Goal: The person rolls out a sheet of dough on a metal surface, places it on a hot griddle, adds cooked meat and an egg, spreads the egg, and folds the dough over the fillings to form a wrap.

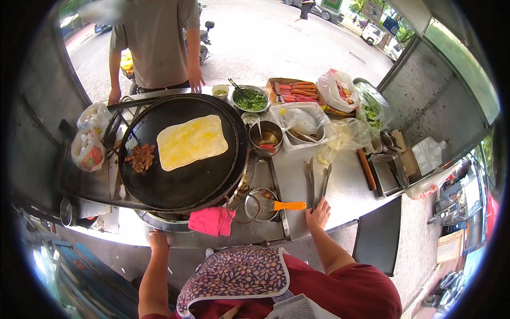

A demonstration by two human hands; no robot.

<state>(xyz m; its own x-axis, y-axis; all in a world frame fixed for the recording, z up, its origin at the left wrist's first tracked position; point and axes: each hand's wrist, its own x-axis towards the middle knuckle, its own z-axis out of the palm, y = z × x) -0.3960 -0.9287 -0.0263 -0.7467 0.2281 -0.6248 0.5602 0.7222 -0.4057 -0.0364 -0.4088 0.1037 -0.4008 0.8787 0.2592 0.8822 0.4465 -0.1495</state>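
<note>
My left hand (159, 241) is curled at the front edge of the metal counter, below the griddle; what its fingers grip is hidden. Over the near end of the metal tongs (310, 181) lies my right hand (318, 215), with the tong arms spread apart on the counter. On the round black griddle (191, 191) a flat rectangular dough sheet (192, 142) shows yellow egg-like patches. A heap of browned meat (141, 158) sits to its left. An orange-handled scraper (289, 205) rests across a metal bowl (261, 195) between griddle and tongs.
A pink cloth (212, 221) hangs at the griddle's front rim. Beyond are a sauce pot (265, 133), a bowl of chopped greens (250, 99) and a box of wrapped sausages (295, 91). Bags of eggs (87, 149) stand left. Across the counter stands a person (159, 48).
</note>
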